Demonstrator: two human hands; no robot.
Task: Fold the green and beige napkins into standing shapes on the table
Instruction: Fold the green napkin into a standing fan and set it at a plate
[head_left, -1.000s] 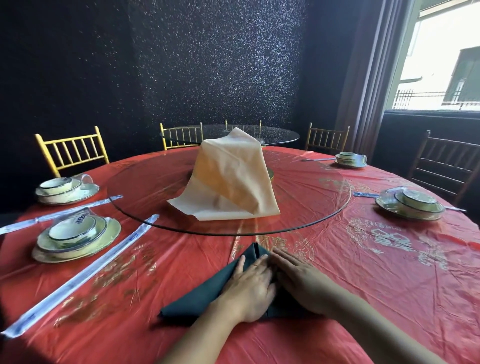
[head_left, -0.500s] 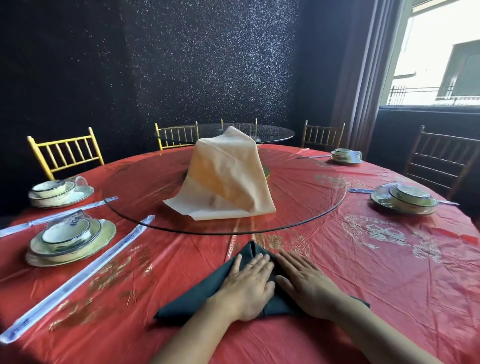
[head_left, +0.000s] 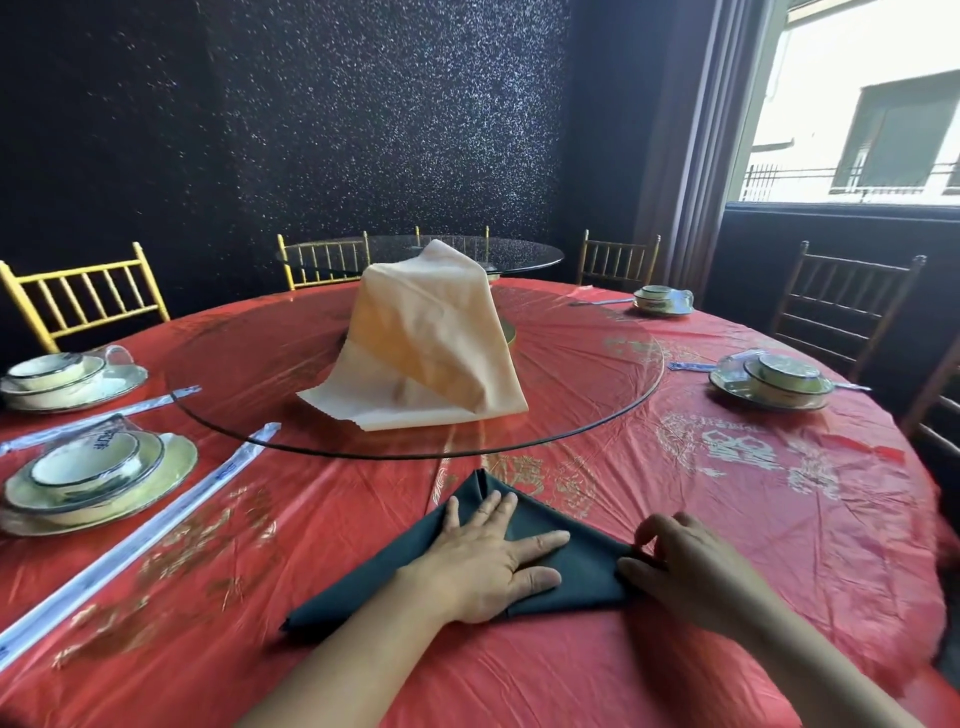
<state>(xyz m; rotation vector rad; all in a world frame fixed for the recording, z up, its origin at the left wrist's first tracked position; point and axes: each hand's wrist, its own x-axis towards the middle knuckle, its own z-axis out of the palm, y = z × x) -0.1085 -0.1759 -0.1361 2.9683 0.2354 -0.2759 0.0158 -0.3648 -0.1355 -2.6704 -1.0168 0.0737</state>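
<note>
A dark green napkin (head_left: 582, 564) lies flat as a triangle on the red tablecloth near me, its point toward the glass turntable. My left hand (head_left: 485, 558) presses flat on its middle with fingers spread. My right hand (head_left: 685, 566) is at the napkin's right corner, fingers curled and pinching the cloth there. A beige napkin (head_left: 436, 338) is draped in a tall heap on the glass turntable (head_left: 597, 410), covering something beneath it.
Place settings of stacked plates and bowls sit at the left (head_left: 93, 467), far left (head_left: 57, 376), right (head_left: 774, 382) and back right (head_left: 662, 301). Wrapped chopsticks (head_left: 140, 535) lie diagonally at the left. Chairs ring the table (head_left: 779, 519).
My right hand slid from the napkin's middle out to its right corner and took hold of it. My left hand stayed pressing on the middle, fingers spreading wider.
</note>
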